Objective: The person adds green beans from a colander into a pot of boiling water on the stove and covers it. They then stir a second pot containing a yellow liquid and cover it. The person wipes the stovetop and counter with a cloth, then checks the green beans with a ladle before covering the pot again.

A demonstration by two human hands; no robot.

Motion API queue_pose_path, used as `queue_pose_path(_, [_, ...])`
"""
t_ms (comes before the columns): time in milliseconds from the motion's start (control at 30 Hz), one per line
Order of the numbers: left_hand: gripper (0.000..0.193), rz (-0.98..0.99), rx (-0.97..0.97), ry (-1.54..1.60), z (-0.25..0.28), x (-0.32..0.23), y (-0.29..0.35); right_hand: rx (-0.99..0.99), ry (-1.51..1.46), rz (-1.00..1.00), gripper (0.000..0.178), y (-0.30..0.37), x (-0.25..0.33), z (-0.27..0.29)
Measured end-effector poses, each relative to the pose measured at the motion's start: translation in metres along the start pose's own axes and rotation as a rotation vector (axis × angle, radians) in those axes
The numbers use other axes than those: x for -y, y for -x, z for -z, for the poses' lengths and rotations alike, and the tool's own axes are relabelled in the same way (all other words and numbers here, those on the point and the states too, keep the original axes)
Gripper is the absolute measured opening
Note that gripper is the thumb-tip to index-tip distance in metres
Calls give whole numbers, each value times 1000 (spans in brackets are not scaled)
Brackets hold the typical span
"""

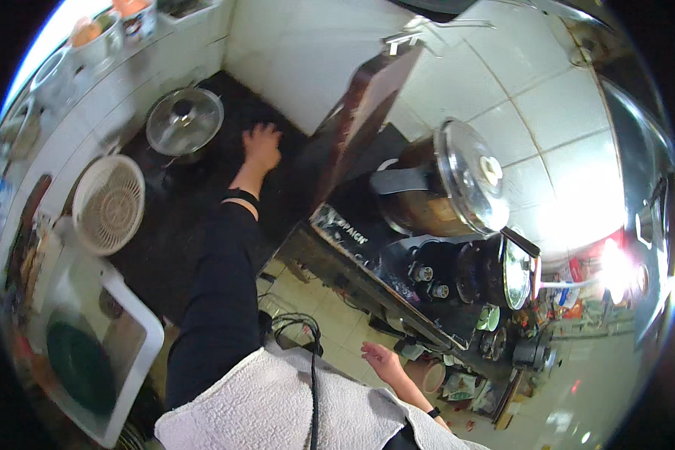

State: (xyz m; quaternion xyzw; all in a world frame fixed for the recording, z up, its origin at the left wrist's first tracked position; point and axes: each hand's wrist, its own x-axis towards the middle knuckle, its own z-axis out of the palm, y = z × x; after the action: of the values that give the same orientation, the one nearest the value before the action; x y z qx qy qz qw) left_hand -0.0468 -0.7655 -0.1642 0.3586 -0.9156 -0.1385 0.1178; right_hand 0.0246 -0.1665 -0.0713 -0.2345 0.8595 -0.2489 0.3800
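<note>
My left hand (262, 148) reaches out over the black countertop (157, 225), its fingers spread and touching or just above the dark surface. Nothing shows in its grasp. To its left stands a metal pot with a clear glass lid (184, 121), a short gap away. My right hand (383, 363) hangs low beside my body over the tiled floor, fingers loosely apart, holding nothing I can see. A black band circles each wrist.
A white plastic strainer basket (109, 204) and a white-rimmed sink (139, 315) lie left. An upright brown-edged panel (360, 112) divides the counter from the stove, where a large lidded pot (439, 180) and a wok (514, 271) stand. Black cables (300, 322) dangle before me.
</note>
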Motion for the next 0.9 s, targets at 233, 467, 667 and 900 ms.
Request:
queue_pose_path(233, [24, -248, -323, 102, 34, 25, 176, 36, -122, 175, 34, -37, 11, -5])
queue_pose_path(467, [33, 752, -615, 130, 64, 106, 179, 70, -129, 151, 36, -44, 25, -15])
queue_pose_path(667, [39, 837, -614, 347, 49, 129, 82, 47, -39, 137, 36, -28, 17, -15])
queue_pose_path(900, [58, 403, -242, 4, 55, 118, 51, 35, -62, 51, 35, -17, -3, -15])
